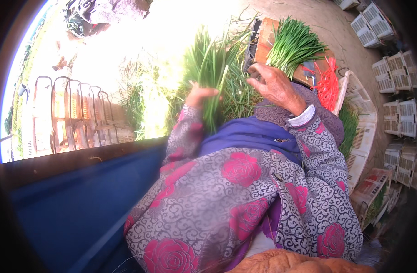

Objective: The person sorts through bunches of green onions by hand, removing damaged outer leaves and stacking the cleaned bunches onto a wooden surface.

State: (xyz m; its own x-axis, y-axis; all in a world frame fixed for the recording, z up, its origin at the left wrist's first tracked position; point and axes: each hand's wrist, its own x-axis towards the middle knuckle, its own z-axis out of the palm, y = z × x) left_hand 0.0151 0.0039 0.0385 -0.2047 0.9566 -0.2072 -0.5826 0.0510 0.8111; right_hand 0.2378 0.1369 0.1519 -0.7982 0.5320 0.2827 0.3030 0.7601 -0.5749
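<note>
My left hand [201,95] is closed round an upright bunch of long green chives [204,59], slightly blurred. To its right, my right hand [277,87] is held in the air with its fingers bent and the thumb apart, nothing in it. Just beyond that hand, a thick pile of chives [296,45] lies on a wooden board [265,38], pale stalk ends toward me. A bundle of red plastic ties [327,88] hangs at the board's right side. Loose chives and trimmings [242,98] are heaped between and below my hands.
A white plastic crate [368,107] with green chives [349,127] stands at my right. Several pale crates [392,70] line the far right. Metal-framed crates [81,113] are at the left, beyond a blue panel [90,186] with a brown edge. Strong sunlight washes out the upper left.
</note>
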